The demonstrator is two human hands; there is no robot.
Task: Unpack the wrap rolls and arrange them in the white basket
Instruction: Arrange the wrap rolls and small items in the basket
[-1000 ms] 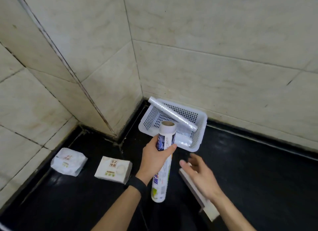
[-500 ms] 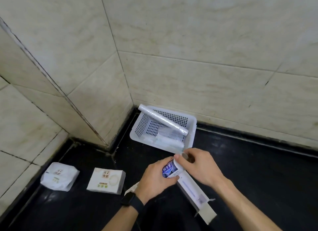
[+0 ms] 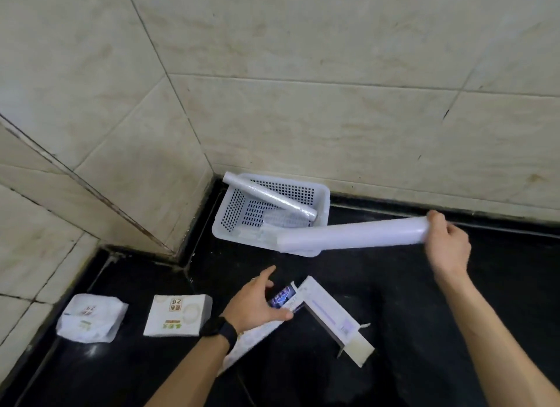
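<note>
Soft, even, fairly bright light on my feed; faint sheen on the black bench (image 3: 424,300) below the right fingers (image 3: 448,234). The roll (image 3: 348,235) left of them is slightly blurred. Tile lines (image 3: 303,82) bow near the edges.

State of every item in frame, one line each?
White basket: upright, against wall.
Basket roll: bare, slanted, end over rim.
Held roll: bare, right grip holds one end, other at basket's near rim.
Printed sleeve: off the roll, in left grip.
Carton: open, lying flat.
Crumpled packet, square packet: lying flat.
</note>
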